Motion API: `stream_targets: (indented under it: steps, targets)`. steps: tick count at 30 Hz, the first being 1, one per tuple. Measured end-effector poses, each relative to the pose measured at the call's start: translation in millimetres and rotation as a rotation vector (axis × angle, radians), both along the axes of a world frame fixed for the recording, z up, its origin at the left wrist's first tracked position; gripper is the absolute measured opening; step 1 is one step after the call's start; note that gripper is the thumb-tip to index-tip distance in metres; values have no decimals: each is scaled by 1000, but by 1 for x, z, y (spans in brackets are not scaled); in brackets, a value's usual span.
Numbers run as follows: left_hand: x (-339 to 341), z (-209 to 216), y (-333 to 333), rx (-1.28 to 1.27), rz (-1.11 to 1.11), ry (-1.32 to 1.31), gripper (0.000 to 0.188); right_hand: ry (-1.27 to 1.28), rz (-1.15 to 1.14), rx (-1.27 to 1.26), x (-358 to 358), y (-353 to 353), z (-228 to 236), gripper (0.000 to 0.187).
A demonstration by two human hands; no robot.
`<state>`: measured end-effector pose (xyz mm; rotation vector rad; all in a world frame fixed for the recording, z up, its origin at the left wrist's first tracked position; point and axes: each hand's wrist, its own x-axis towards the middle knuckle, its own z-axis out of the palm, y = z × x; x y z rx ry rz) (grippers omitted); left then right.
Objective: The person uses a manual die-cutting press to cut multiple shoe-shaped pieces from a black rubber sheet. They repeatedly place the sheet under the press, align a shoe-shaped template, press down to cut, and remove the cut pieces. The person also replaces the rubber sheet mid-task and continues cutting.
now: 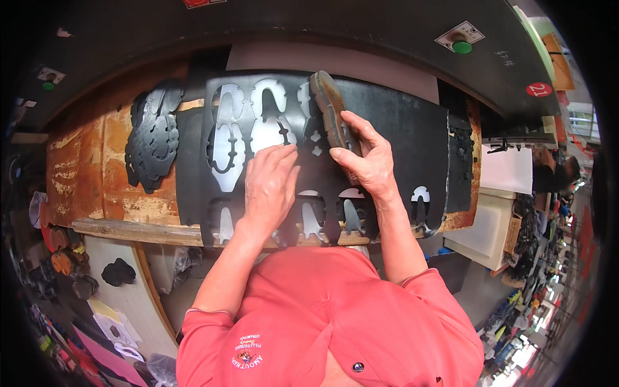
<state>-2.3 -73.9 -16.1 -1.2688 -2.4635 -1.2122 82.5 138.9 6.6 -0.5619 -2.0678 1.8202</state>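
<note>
Red shirt [322, 303] filling near view. Left hand [271, 184] resting over black sheet [403, 138], fingers curling beside pale-showing cut-outs [268, 132]; cannot tell whether grip is pinching anything. Right hand [369, 155] holding long sole-shaped die [330, 106], grip narrowing around its edges, over sheet's middle. Step apparently being positioning of die; next move likely calling for seating it flat, clear of cut-outs. Black cut pieces [155, 132] lying on worktop [74, 164] leftward; dark panel [361, 26] spanning beyond.
</note>
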Motion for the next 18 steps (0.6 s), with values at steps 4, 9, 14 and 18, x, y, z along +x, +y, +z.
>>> stream_targets:
  steps: [4,9,14,18]
  targets:
    - [7,13,10,91,10,-104,36,79,11,-394,7,7,4,70]
    - [9,13,43,62,111,-308,46,119,-34,-526,9,12,2,69]
    - [-9,8,61,37,79,-344,51,176,-51,-581,10,14,-4,72]
    - [-18,8,64,236,134,-660,38,212,-34,-572,12,14,-8,71]
